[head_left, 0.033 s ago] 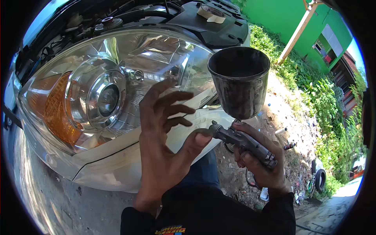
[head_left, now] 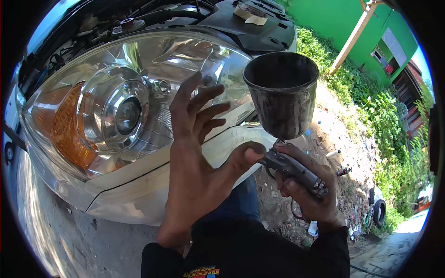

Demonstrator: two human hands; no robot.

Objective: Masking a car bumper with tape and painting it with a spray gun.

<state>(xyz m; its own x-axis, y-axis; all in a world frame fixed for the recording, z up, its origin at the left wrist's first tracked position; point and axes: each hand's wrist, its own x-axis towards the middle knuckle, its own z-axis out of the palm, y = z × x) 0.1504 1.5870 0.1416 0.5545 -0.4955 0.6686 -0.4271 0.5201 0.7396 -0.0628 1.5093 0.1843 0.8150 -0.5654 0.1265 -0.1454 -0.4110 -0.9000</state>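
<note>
Left hand (head_left: 197,162) fingers (head_left: 204,99) spread wide, palm up in front of the headlight (head_left: 116,106), thumb tip touching the spray gun (head_left: 294,170) nozzle. Right hand (head_left: 308,190) fingers wrapped tight around the gun's grip, gun held level just right of the left thumb. Dark cup (head_left: 281,92) sits upright on top of the gun, open mouth up. Behind: car bumper (head_left: 139,194), tape roll (head_left: 250,13) on the engine cover, green wall (head_left: 343,23) far right.
</note>
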